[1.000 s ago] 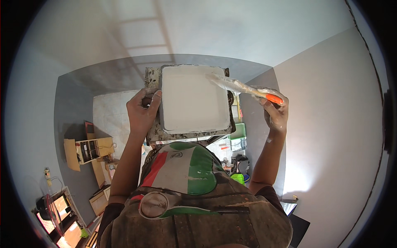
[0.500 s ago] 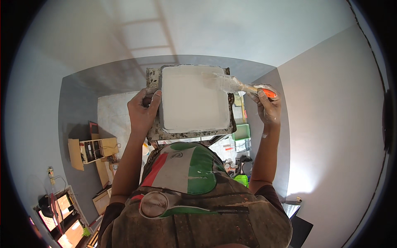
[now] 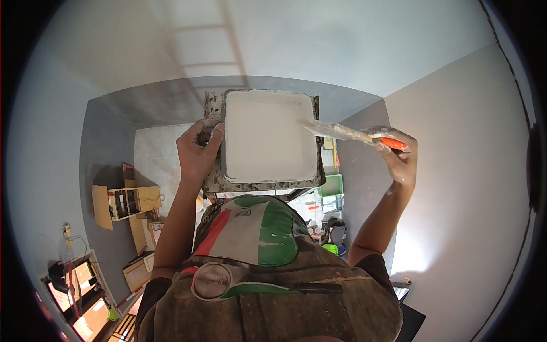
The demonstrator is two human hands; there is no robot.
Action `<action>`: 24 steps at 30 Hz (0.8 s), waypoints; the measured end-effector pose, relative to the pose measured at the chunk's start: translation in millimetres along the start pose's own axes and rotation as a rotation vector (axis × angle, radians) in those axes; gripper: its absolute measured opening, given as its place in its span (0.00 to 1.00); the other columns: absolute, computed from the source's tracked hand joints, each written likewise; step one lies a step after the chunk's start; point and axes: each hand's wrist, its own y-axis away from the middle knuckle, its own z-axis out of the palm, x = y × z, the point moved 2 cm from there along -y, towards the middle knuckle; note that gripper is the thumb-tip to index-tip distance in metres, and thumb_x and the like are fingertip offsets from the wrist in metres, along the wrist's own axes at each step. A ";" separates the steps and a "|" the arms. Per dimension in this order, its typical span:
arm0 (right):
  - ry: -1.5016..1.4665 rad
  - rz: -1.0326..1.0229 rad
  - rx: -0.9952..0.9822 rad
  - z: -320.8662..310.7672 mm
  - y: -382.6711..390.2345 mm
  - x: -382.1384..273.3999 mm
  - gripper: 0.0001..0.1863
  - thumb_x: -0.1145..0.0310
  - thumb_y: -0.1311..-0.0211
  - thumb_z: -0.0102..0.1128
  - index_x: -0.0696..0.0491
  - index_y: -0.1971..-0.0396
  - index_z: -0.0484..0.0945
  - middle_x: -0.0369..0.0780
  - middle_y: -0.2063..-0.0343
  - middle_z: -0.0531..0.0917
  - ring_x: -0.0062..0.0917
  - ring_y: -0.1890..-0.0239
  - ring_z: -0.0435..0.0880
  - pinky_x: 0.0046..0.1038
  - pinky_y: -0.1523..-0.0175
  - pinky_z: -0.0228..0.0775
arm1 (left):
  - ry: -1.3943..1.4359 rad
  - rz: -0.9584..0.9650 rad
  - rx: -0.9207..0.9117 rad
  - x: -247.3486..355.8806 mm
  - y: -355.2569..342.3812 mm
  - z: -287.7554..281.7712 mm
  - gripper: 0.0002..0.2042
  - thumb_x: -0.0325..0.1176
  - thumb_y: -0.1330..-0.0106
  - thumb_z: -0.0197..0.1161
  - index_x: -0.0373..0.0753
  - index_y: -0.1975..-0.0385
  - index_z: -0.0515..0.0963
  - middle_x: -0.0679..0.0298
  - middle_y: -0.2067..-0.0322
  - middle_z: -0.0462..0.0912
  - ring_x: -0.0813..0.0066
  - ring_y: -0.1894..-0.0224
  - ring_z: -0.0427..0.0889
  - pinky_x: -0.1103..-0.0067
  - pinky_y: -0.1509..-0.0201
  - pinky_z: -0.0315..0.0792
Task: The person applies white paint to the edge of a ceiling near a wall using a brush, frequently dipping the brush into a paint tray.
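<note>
A square container [image 3: 224, 154] of off-white paint sits on a paint-spattered board [image 3: 213, 181] in front of my chest. My left hand [image 3: 196, 149] grips the container's left side, thumb on the rim and fingers curled at the edge of the board. On the other side, my right hand [image 3: 401, 162] is closed round the orange-tipped handle of a paintbrush [image 3: 342, 132]. The brush lies nearly level, its whitened bristles over the container's right rim with the tip above the paint. Paint smears mark the fingers of my right hand.
Grey-and-white walls [image 3: 456, 142] stand ahead and to both sides, with a ladder-shaped shadow [image 3: 208, 45] on the far one. Far below, the floor [image 3: 156, 151] holds an open wooden cabinet [image 3: 126, 204], a green tray [image 3: 331, 185] and several other items.
My right hand has drawn the paintbrush right and slightly toward me, so its bristles went from over the paint to the right rim. My left hand keeps its hold.
</note>
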 end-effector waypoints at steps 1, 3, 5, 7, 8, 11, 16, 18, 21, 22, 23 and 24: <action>0.031 -0.008 -0.024 -0.4 -0.4 -8.6 0.11 0.82 0.41 0.70 0.64 0.57 0.85 0.49 0.58 0.89 0.31 0.56 0.88 0.28 0.48 0.78 | -0.001 0.001 0.000 1.6 0.8 0.0 0.11 0.34 0.32 0.70 0.31 0.60 0.86 0.64 0.75 0.86 0.85 0.73 0.80 0.83 0.67 0.73; 0.096 -0.026 -0.064 -1.7 -0.9 -24.3 0.12 0.83 0.42 0.70 0.64 0.57 0.85 0.49 0.58 0.89 0.32 0.56 0.88 0.29 0.49 0.78 | -0.006 -0.003 -0.001 2.9 1.2 0.1 0.11 0.34 0.32 0.70 0.30 0.60 0.86 0.63 0.75 0.86 0.85 0.73 0.80 0.83 0.67 0.74; 0.080 -0.078 -0.046 -3.3 -1.6 -26.6 0.12 0.80 0.41 0.70 0.65 0.57 0.84 0.49 0.59 0.89 0.33 0.57 0.88 0.30 0.49 0.79 | -0.013 -0.018 0.003 1.4 2.9 -0.2 0.12 0.34 0.32 0.70 0.30 0.60 0.86 0.62 0.75 0.87 0.84 0.73 0.80 0.83 0.67 0.74; 0.064 -0.130 -0.028 -5.2 -2.0 -28.1 0.12 0.78 0.40 0.71 0.65 0.57 0.84 0.49 0.59 0.89 0.33 0.57 0.89 0.31 0.50 0.79 | -0.025 -0.012 0.003 2.5 4.7 -0.3 0.12 0.35 0.33 0.70 0.30 0.60 0.86 0.62 0.74 0.87 0.84 0.73 0.80 0.83 0.67 0.74; -0.009 -0.112 0.059 -7.5 -1.9 -23.9 0.11 0.77 0.38 0.70 0.65 0.57 0.83 0.48 0.60 0.88 0.33 0.58 0.89 0.31 0.50 0.80 | -0.031 -0.009 0.005 2.7 4.4 -0.8 0.12 0.35 0.33 0.70 0.30 0.60 0.86 0.62 0.74 0.87 0.83 0.73 0.81 0.82 0.67 0.74; -0.264 -0.022 0.311 -10.3 2.1 2.3 0.11 0.74 0.33 0.66 0.66 0.56 0.81 0.46 0.62 0.87 0.33 0.59 0.89 0.32 0.52 0.83 | -0.028 0.018 0.001 -0.7 2.6 0.3 0.12 0.35 0.33 0.70 0.31 0.60 0.86 0.62 0.74 0.87 0.83 0.74 0.81 0.82 0.67 0.74; -0.750 0.141 0.522 20.0 0.7 47.8 0.14 0.67 0.27 0.59 0.65 0.54 0.77 0.46 0.59 0.84 0.27 0.58 0.87 0.25 0.52 0.87 | -0.048 0.014 -0.009 1.5 -2.0 -2.2 0.12 0.35 0.33 0.70 0.30 0.60 0.86 0.62 0.73 0.87 0.83 0.73 0.81 0.81 0.67 0.74; -0.913 0.170 0.514 37.6 5.1 64.2 0.16 0.65 0.25 0.56 0.65 0.52 0.77 0.45 0.56 0.83 0.24 0.56 0.85 0.22 0.51 0.85 | -0.055 0.030 -0.008 1.9 -3.6 -1.9 0.12 0.35 0.33 0.70 0.30 0.60 0.85 0.63 0.74 0.86 0.83 0.73 0.80 0.81 0.67 0.74; -0.520 0.127 0.478 56.2 21.9 94.9 0.15 0.64 0.22 0.52 0.61 0.50 0.78 0.42 0.51 0.83 0.23 0.51 0.83 0.25 0.46 0.82 | -0.134 0.053 -0.019 4.9 -0.6 -3.1 0.14 0.37 0.32 0.70 0.30 0.60 0.85 0.64 0.77 0.83 0.84 0.75 0.75 0.79 0.69 0.72; 0.003 0.093 0.479 66.0 33.6 101.4 0.15 0.64 0.22 0.51 0.59 0.48 0.78 0.41 0.50 0.83 0.23 0.50 0.82 0.26 0.45 0.80 | -0.201 0.065 -0.031 3.6 1.3 -6.1 0.14 0.38 0.32 0.70 0.30 0.60 0.85 0.64 0.78 0.81 0.84 0.76 0.73 0.79 0.70 0.71; 0.200 0.078 0.467 73.5 35.4 98.5 0.15 0.64 0.22 0.52 0.59 0.47 0.78 0.42 0.49 0.83 0.24 0.49 0.82 0.27 0.44 0.79 | -0.263 0.090 -0.033 4.5 0.6 -7.9 0.15 0.39 0.32 0.70 0.30 0.60 0.85 0.65 0.80 0.80 0.84 0.76 0.71 0.78 0.71 0.70; 0.401 0.069 0.461 81.7 36.0 98.5 0.15 0.64 0.22 0.52 0.58 0.46 0.78 0.42 0.49 0.83 0.25 0.49 0.82 0.27 0.42 0.78 | -0.251 0.082 -0.032 1.8 -0.5 -6.3 0.16 0.40 0.32 0.70 0.30 0.61 0.84 0.65 0.81 0.78 0.84 0.77 0.68 0.78 0.72 0.69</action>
